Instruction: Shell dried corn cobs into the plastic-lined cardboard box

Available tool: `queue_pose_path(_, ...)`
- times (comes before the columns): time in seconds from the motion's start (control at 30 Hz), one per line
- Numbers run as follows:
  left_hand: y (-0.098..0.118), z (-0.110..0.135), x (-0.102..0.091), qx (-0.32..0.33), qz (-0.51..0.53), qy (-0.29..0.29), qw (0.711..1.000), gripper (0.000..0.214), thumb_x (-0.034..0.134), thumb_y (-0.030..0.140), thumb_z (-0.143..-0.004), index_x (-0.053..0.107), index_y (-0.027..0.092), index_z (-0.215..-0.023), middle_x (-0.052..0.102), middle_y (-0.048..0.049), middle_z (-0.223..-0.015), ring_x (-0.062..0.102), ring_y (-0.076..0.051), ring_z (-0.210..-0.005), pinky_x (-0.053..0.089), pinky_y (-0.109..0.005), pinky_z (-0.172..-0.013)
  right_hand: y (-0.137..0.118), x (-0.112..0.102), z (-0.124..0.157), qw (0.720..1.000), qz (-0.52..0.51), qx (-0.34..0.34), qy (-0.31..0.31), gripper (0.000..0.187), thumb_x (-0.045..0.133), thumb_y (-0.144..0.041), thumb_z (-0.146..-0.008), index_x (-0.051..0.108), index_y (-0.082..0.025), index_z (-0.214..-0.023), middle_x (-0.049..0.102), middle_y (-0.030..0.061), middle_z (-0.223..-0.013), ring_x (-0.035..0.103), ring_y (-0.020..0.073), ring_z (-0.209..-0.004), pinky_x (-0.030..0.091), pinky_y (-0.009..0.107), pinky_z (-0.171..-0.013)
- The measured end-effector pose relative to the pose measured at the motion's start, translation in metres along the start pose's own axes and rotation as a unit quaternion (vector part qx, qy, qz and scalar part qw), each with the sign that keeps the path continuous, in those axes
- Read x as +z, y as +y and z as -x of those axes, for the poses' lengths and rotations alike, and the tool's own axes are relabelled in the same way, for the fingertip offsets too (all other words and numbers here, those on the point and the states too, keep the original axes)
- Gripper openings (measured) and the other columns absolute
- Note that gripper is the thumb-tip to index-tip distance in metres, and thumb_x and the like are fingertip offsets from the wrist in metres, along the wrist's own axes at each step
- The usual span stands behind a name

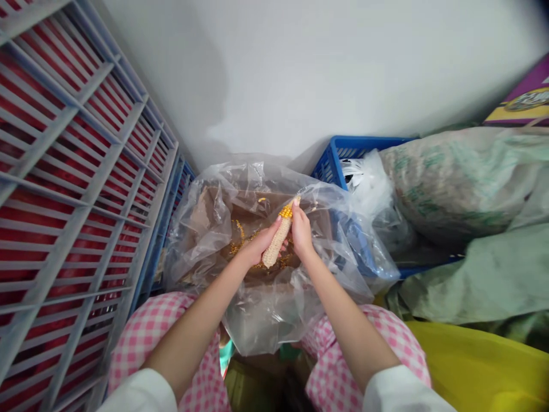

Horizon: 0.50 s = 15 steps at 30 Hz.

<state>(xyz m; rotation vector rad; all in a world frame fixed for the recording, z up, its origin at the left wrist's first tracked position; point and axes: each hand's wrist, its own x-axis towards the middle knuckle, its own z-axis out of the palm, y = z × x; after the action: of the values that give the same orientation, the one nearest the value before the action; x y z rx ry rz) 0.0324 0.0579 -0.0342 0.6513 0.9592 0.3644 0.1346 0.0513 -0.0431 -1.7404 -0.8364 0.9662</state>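
A corn cob [275, 245] is held at a slant over a cardboard box lined with a clear plastic bag [253, 320]. Most of the cob is bare and pale, with yellow kernels left around its upper end. My left hand [259, 242] is closed around the bare middle, some fingertips showing past its right side. At the upper end, my right hand [302, 230] grips the cob, its thumb pressed by the kernels and its other fingers mostly hidden. Loose corn kernels [239, 230] are scattered on the bottom of the lined box, beneath my hands.
Stacked slatted plastic crates [81, 200] rise close on the left. To the right, a blue basket [332, 157] holds white plastic bags and a bulging woven sack [454, 177]. A white wall [274, 80] stands behind. Yellow material [476, 366] lies at lower right.
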Motion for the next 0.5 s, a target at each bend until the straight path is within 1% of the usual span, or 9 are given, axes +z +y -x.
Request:
queue_pose_path(0.07,0.0,0.002,0.007,0.079,-0.046,0.071,0.993,0.045,0.047,0.058,-0.072,0.054,0.021,-0.096,0.057,-0.0006,-0.067,0.051,-0.01,-0.044,0.037,-0.021,-0.04,-0.005,-0.004,0.001,0.999,0.028,0.008,0.031,0.057,0.019,-0.065,-0.078,0.051,-0.017,-0.079,0.055,0.0012,-0.067,0.051,0.0132,-0.061,0.038,0.022,-0.056)
queue_pose_path(0.1,-0.001,0.002,0.011,0.119,-0.067,0.092,0.986,0.043,0.047,0.056,-0.073,0.053,0.023,-0.1,0.058,-0.0009,-0.071,0.052,-0.011,-0.047,0.038,-0.021,-0.042,-0.008,-0.006,0.002,0.998,0.048,0.014,0.044,0.058,0.018,-0.065,-0.078,0.051,-0.018,-0.079,0.056,0.0023,-0.07,0.052,0.0139,-0.064,0.038,0.022,-0.058)
queue_pose_path(0.17,-0.003,0.002,0.015,0.185,-0.105,0.113,0.971,0.042,0.047,0.054,-0.075,0.053,0.024,-0.103,0.058,-0.0012,-0.075,0.052,-0.011,-0.053,0.038,-0.02,-0.045,-0.015,-0.01,0.005,0.994,0.094,0.013,0.048,0.057,0.018,-0.065,-0.078,0.05,-0.018,-0.079,0.058,0.0036,-0.073,0.054,0.015,-0.068,0.038,0.023,-0.061)
queue_pose_path(0.23,-0.006,0.002,0.016,0.229,-0.134,0.129,0.955,0.042,0.045,0.054,-0.076,0.053,0.025,-0.106,0.057,-0.001,-0.076,0.05,-0.011,-0.054,0.037,-0.021,-0.047,-0.022,-0.011,0.01,0.988,0.146,-0.005,0.04,0.056,0.024,-0.068,-0.075,0.051,-0.019,-0.081,0.06,0.0045,-0.074,0.054,0.0164,-0.069,0.038,0.023,-0.061)
queue_pose_path(0.3,-0.01,0.003,0.016,0.25,-0.151,0.148,0.945,0.043,0.04,0.055,-0.078,0.052,0.026,-0.107,0.055,-0.0003,-0.071,0.047,-0.011,-0.049,0.036,-0.021,-0.046,-0.028,-0.011,0.012,0.979,0.197,-0.028,0.034,0.055,0.027,-0.068,-0.075,0.051,-0.019,-0.083,0.061,0.0064,-0.074,0.055,0.018,-0.068,0.037,0.024,-0.061)
queue_pose_path(0.37,-0.013,0.004,0.016,0.255,-0.155,0.165,0.94,0.044,0.035,0.057,-0.079,0.052,0.025,-0.105,0.051,0.0004,-0.064,0.045,-0.01,-0.045,0.035,-0.021,-0.044,-0.03,-0.01,0.013,0.972,0.229,-0.045,0.026,0.055,0.023,-0.064,-0.078,0.053,-0.018,-0.083,0.061,0.0084,-0.073,0.055,0.0192,-0.068,0.036,0.025,-0.061)
queue_pose_path(0.43,-0.015,0.005,0.016,0.257,-0.154,0.182,0.937,0.045,0.032,0.057,-0.079,0.052,0.024,-0.102,0.048,0.0008,-0.06,0.044,-0.01,-0.042,0.034,-0.021,-0.042,-0.029,-0.01,0.01,0.971,0.231,-0.057,0.007,0.055,0.018,-0.059,-0.082,0.054,-0.018,-0.083,0.062,0.0089,-0.073,0.056,0.0194,-0.07,0.035,0.025,-0.063)
queue_pose_path(0.5,-0.015,0.006,0.017,0.254,-0.159,0.2,0.933,0.046,0.031,0.057,-0.08,0.052,0.023,-0.102,0.05,0.0003,-0.063,0.045,-0.01,-0.043,0.036,-0.022,-0.044,-0.025,-0.009,0.007,0.979,0.194,-0.065,-0.013,0.057,0.015,-0.058,-0.083,0.056,-0.018,-0.084,0.063,0.0084,-0.077,0.056,0.0191,-0.074,0.036,0.025,-0.066)
